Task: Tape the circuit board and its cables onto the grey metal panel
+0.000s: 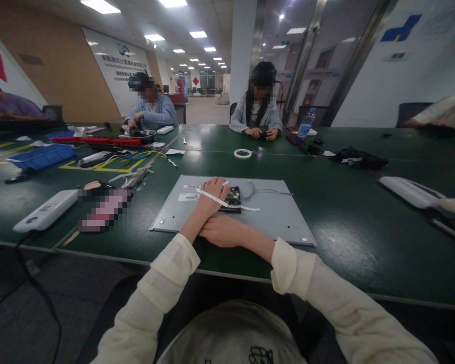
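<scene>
A flat grey metal panel (pixel 265 221) lies on the table in front of me. My left hand (pixel 213 194) rests flat on it, fingers forward, beside and partly over a small circuit board (pixel 234 198) with a black edge. A thin white strip (pixel 248 208) runs past the board, and another white strip (pixel 208 195) lies across the back of this hand. My right hand (pixel 225 231) is at the panel's near edge, close against my left wrist. Its fingers are curled together and partly hidden, so what they hold, if anything, does not show. Grey cables (pixel 267 191) lead right from the board.
A white roll of tape (pixel 242 153) lies beyond the panel. To the left are a white power bank-like device (pixel 47 210), a blurred pink item (pixel 106 210) and a blue tray (pixel 41 156). A white device (pixel 407 192) lies right. Other people sit around the table.
</scene>
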